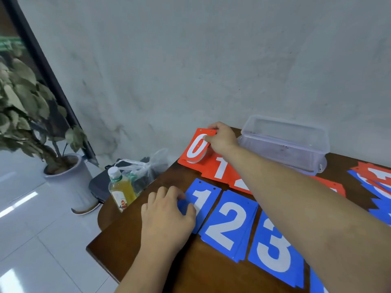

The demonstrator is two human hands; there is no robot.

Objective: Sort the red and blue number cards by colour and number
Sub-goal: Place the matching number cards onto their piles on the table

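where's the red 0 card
Head view: the red 0 card is at the red row's left end, gripped by the right hand, beside the red 1 card.

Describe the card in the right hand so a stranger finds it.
On the wooden table, find the red row nearest the wall. The red 0 card is at its left end, pinched by the right hand; its neighbour shows 1.
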